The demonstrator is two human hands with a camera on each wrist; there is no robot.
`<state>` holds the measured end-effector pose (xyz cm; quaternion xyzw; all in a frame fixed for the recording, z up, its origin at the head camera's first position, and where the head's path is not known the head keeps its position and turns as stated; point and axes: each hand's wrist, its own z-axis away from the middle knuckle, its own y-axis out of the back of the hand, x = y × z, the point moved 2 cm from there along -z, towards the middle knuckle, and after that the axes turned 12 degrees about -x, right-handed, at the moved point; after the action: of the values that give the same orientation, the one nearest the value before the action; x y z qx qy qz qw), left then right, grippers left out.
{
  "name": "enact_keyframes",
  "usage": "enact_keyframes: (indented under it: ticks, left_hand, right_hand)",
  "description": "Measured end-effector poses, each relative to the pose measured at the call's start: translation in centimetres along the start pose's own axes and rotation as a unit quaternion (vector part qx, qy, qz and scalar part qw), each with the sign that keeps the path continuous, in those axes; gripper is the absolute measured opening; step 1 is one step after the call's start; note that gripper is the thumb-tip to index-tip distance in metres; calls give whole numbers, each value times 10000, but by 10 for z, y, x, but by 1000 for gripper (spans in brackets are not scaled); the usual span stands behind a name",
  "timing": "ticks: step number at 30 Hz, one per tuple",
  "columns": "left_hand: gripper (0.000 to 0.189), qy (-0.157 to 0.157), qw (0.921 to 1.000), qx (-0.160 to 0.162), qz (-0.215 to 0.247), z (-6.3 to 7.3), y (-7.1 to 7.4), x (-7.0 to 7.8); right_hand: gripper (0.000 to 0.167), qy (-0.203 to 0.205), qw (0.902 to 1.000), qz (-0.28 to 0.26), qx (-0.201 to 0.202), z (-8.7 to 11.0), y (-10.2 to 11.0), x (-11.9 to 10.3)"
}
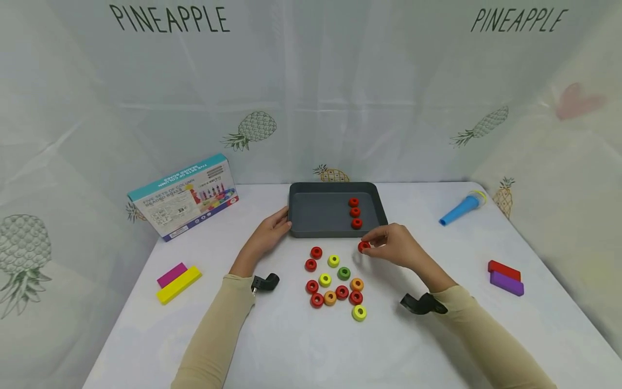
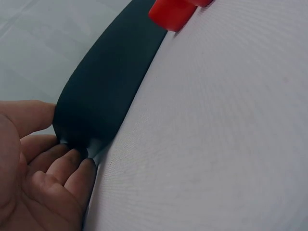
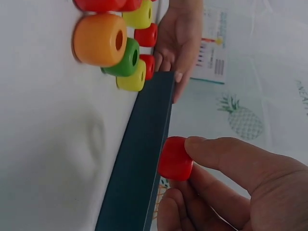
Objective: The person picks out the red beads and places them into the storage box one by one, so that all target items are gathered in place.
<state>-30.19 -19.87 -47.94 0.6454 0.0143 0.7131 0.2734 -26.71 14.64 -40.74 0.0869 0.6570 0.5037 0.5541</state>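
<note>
Dark grey rectangular tray, three red holed beads inside at 3 o'clock; left hand clamped on 8 o'clock edge; right hand pinching fourth red bead, 5 o'clock

"PINEAPPLE" twice on backdrop, "COLUMN" on box

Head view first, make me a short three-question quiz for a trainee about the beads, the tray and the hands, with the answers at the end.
1. Count: how many red beads lie inside the gray tray?

2. True or false: in the head view, the left hand touches the tray's right-hand end.

3. Multiple choice: what color is the bead pinched by the right hand?
A) yellow
B) green
C) red

Key:
1. Three.
2. False; it touches the left-hand end.
3. C.
</note>
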Motion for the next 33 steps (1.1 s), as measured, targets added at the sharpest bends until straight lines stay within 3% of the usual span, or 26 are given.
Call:
enact_keyframes:
  ticks: [13,21,33]
  left_hand:
    - [61,-18,10000,-17,-88,0,0,0]
    - [60,-62,10000,-31,41,0,0,0]
    - [60,-141,9998,-64,129,-1,2,-2]
  right_hand:
    - [22,167,9994,209,240,-38,17,-3]
    - [21,274,9989,356,115,-65,19,-8]
    - [30,-71,9991,420,-5,-97,10,-2]
